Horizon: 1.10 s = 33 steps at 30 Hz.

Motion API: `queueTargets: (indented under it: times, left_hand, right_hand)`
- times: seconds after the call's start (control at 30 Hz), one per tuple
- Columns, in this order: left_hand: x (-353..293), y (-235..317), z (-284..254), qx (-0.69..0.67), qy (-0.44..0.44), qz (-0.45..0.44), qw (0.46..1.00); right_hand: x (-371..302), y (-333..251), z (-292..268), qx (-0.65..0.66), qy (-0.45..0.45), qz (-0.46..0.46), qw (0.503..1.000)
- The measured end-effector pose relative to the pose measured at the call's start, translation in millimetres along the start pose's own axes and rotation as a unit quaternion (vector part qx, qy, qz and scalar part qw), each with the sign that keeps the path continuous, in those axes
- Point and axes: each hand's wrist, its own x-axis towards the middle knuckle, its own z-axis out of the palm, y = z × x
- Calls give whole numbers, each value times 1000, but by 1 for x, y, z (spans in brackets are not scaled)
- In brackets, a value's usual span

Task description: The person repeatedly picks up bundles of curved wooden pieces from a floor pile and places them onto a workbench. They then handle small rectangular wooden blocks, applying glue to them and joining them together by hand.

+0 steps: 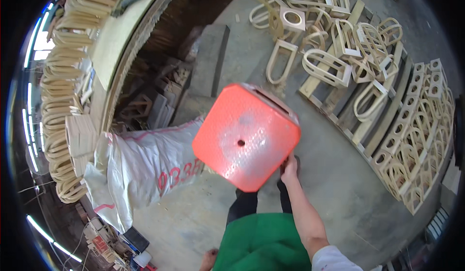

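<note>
A red plastic stool [237,150] is held up in front of me, its square seat turned toward my view. The seat has a small hole in the middle and pale worn patches. My right hand [289,168] is closed on the stool's right edge, with its fingers partly hidden behind it. Low down beside my green apron [264,244] hangs my left hand [209,259], away from the stool. It is small and cut by the frame's lower part, so its fingers cannot be made out.
A white woven sack [145,167] stands left, beside a workbench [114,53] with stacked bent-wood loops [63,91]. Wooden frames [327,67] lie on the floor and a pallet [361,133] at right. More frames [416,140] stand in rows at the far right.
</note>
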Motion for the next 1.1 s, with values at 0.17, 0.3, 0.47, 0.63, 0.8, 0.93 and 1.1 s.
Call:
queueTargets:
  times: [0.17, 0.3, 0.47, 0.63, 0.8, 0.93, 1.1]
  left_hand:
    - [37, -32, -44, -155, 15, 7, 988]
    - [33, -46, -80, -290, 28, -32, 956]
    - [19, -66, -77, -404, 81, -83, 907]
    - [-6, -79, -34, -363, 34, -83, 928]
    - [-10, -83, -10, -425, 35, -52, 903]
    - [18, -85, -23, -400, 16, -61, 914]
    - [57, -49, -102, -373, 9, 17, 927]
  right_hand:
    - [-4, 23, -14, 41, -1, -32, 999]
    - [-5, 42, -4, 25, 48, -3, 999]
    - [-9, 42, -1, -22, 55, -41, 997]
    - [2, 40, -3, -43, 61, -70, 995]
    - [-38, 17, 7, -156, 58, -113, 980]
    - [-79, -6, 27, -369, 96, -347, 857]
    - [-120, -13, 108, -639, 66, -516, 567]
